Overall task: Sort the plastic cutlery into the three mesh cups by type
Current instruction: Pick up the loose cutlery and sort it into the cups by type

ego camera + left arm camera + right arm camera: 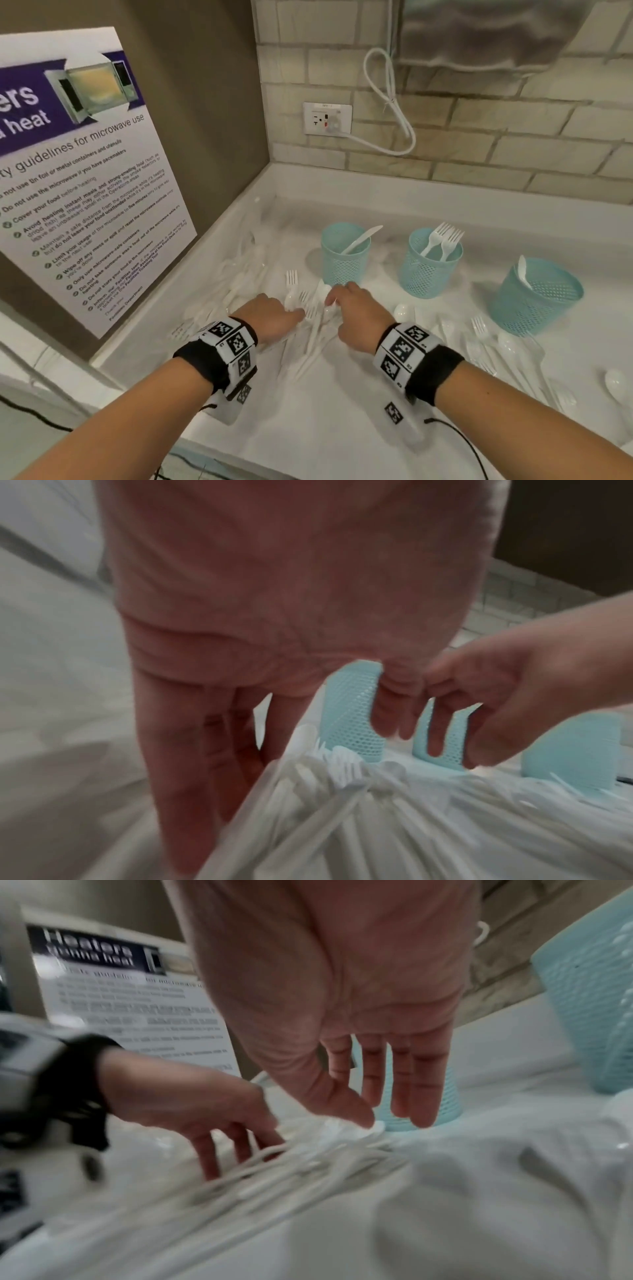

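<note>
with both your left hand [274,317] and right hand [352,313] spread loose and grasping nothing over the cutlery pile [311,322] at frame centre, you needed to single out one piece for the mesh cups [344,270] at centre right, on a white counter [342,428] below tiled wall [479,137] and a microwave poster [85,178] at upper left.

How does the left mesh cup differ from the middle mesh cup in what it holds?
The left mesh cup holds one white knife, leaning with its blade up; the middle mesh cup holds two white forks, tines up. The left mesh cup stands nearest the right hand; the middle mesh cup stands further right. Both are light blue, upright, and alike in shape.
</note>
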The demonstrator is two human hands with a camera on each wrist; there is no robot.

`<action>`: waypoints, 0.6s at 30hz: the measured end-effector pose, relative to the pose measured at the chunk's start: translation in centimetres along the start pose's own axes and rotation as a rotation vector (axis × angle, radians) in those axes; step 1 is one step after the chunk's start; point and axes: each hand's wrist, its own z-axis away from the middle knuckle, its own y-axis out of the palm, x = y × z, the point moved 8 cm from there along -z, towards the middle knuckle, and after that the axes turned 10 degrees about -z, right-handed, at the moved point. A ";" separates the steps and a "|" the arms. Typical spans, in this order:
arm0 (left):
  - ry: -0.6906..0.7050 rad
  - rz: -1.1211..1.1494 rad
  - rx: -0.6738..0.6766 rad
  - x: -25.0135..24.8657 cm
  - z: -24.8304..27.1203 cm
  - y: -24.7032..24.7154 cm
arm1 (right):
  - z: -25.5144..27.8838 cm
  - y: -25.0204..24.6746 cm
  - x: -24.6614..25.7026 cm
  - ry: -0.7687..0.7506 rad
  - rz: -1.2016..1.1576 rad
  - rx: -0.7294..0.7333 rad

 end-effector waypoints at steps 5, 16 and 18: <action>0.006 -0.188 0.098 -1.7 0.6 1.9 | -2.2 1.6 -0.9 0.059 0.131 0.135; -0.117 -0.239 -0.039 -1.8 0.7 0.4 | -2.7 2.6 1.3 -0.092 0.106 0.130; -0.120 -0.218 -0.035 -1.7 0.5 0.2 | -2.9 2.8 1.7 -0.087 0.106 0.156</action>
